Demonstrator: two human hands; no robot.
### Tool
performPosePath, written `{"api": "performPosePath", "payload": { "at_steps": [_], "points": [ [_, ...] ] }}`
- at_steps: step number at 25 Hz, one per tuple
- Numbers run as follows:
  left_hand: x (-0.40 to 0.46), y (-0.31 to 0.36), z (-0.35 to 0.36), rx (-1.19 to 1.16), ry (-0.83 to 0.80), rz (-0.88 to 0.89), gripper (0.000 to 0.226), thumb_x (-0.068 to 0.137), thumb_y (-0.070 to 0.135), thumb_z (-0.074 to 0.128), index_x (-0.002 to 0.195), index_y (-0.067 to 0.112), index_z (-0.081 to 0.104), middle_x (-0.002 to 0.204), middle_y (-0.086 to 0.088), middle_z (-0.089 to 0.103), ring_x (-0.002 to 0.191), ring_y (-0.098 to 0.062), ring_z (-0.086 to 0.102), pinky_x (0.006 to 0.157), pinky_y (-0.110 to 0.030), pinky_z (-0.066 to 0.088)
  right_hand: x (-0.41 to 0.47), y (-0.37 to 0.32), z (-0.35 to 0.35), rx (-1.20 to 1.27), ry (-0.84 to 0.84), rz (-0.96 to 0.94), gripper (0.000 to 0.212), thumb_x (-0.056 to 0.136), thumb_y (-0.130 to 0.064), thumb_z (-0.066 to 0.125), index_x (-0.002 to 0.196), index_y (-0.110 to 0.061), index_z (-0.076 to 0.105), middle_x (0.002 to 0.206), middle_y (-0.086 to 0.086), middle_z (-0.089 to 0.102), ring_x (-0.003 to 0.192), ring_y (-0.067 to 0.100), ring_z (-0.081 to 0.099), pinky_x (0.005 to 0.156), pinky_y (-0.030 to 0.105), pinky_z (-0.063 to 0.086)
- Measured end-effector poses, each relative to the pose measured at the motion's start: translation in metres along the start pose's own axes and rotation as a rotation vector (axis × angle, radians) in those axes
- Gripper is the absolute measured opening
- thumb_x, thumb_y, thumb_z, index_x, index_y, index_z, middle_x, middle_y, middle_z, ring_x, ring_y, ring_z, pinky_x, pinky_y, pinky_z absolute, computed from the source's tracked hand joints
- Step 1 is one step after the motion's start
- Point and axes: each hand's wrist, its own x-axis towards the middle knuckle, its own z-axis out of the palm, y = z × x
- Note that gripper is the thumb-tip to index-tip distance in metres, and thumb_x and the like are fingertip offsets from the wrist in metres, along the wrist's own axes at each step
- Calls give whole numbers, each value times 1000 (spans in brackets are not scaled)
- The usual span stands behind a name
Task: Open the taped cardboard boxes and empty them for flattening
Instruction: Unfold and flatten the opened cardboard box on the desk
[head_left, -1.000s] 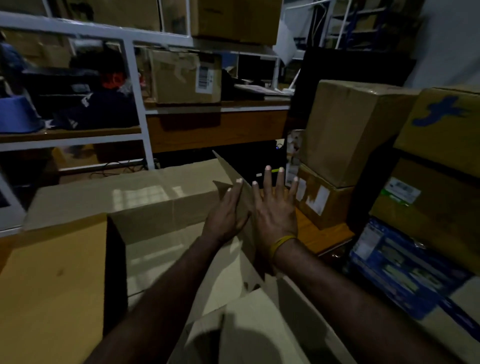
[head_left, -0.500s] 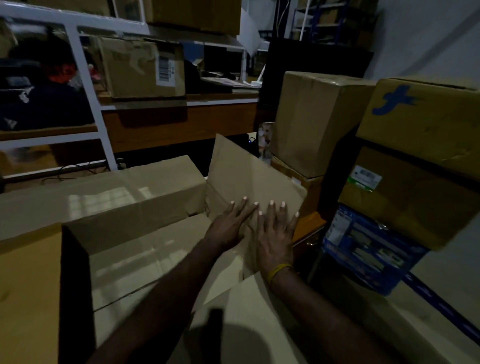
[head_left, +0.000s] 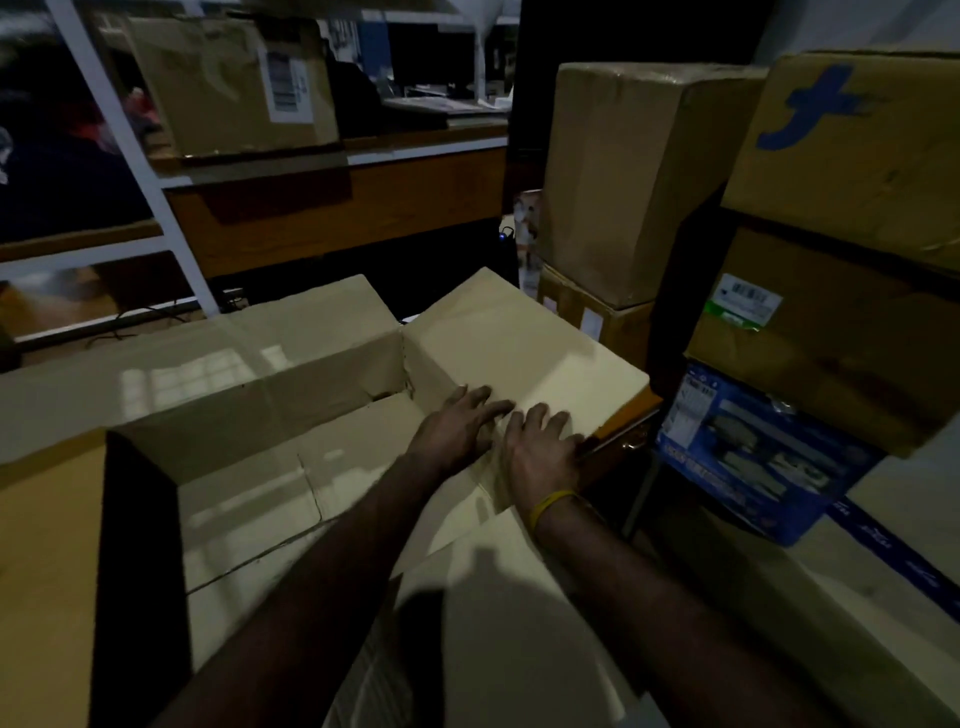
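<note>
**Q:** What has changed since a moment ago?

**A:** Lower now, the right-hand flap of the open cardboard box has gone from standing nearly upright to lying folded outward, close to flat. Both hands have followed it down.

**Q:** How are the hands placed?

**A:** Left hand and right hand lie side by side on the flap near its fold line, palms down, fingers straight and slightly spread. They press on the card and grasp nothing. A yellow band circles the right wrist.

**Q:** Where is the box?

**A:** Directly in front of the person, its inside open to view.

**Q:** What is hard to see?

**A:** Lighting is dim. The box's left inner wall is in black shadow, and its near edge is cut off by the bottom of the view. The flap's far corner covers part of a wooden surface just right of the box.

**Q:** Materials and shapes?

**A:** The box is pale, smooth cardboard with glossy strips across its floor, creased at the far corner. Right of the box stand stacked brown cartons, one marked with a blue scrawl, and a blue printed package below them. Beyond the box, a white metal shelf frame holds a labelled carton.
</note>
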Motion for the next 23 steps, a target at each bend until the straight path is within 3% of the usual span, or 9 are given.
{"api": "performPosePath", "payload": {
  "at_steps": [2, 4, 7, 9, 12, 14, 16, 20, 23],
  "points": [
    [2, 5, 1, -31, 14, -2, 60, 90, 30, 68, 145, 33, 45, 155, -8, 36, 143, -33, 30, 113, -42, 35, 0, -1, 5, 14, -38, -37, 35, 86, -25, 52, 117, -14, 66, 110, 17, 66, 92, 39, 66, 65, 40, 56],
    [4, 7, 2, -33, 31, 20, 52, 91, 28, 65, 141, 29, 51, 150, -10, 41, 139, -32, 36, 113, -37, 31, 0, 0, 9, 22, 14, -76, 24, 81, -22, 58, 100, -16, 71, 86, 9, 65, 66, 29, 64, 52, 28, 48],
    [1, 7, 3, -7, 50, -32, 42, 93, 32, 61, 135, 36, 52, 145, -2, 45, 133, -29, 40, 93, -43, 51, 3, 0, 7, 106, 52, -85, 12, 69, -23, 74, 80, -17, 72, 67, 4, 60, 42, 18, 54, 42, 20, 38],
    [-2, 11, 2, 42, 45, -82, 39, 96, 35, 56, 134, 40, 49, 145, 3, 42, 133, -26, 37, 80, -42, 55, 7, -2, 12, 154, 56, -95, 21, 63, -28, 85, 74, -16, 72, 62, 3, 58, 36, 14, 50, 40, 18, 32],
    [-5, 18, 4, 111, 39, -121, 37, 97, 36, 53, 133, 42, 47, 145, 6, 40, 133, -25, 37, 73, -40, 55, 6, -2, 7, 125, 94, -116, 22, 64, -31, 86, 73, -17, 71, 63, 1, 59, 39, 11, 52, 41, 19, 25],
    [-6, 20, 5, 132, 36, -142, 34, 98, 37, 52, 131, 42, 48, 145, 6, 40, 132, -26, 38, 74, -40, 53, 3, 3, 6, 53, 39, -167, 12, 86, -24, 68, 96, -17, 69, 83, 1, 66, 60, 12, 65, 45, 22, 39],
    [-5, 21, 5, 144, 30, -156, 31, 98, 38, 50, 128, 41, 49, 144, 5, 40, 131, -27, 38, 79, -43, 51, 4, 5, 6, 76, 42, -178, 16, 97, -16, 54, 110, -16, 63, 99, 3, 66, 79, 14, 69, 58, 26, 52],
    [-4, 22, 6, 140, 24, -169, 29, 98, 37, 50, 127, 41, 49, 144, 5, 39, 133, -30, 37, 88, -48, 48, 6, 5, 5, 158, 62, -179, 14, 97, -16, 55, 104, -18, 67, 96, 1, 68, 78, 13, 70, 56, 25, 50],
    [-6, 16, 9, 97, -7, -165, 38, 99, 39, 49, 136, 44, 41, 154, 6, 29, 137, -32, 35, 90, -48, 49, 4, 5, 10, 176, 64, -162, 15, 91, -25, 66, 102, -16, 70, 89, 2, 67, 63, 15, 67, 48, 24, 41]
  ]
}}
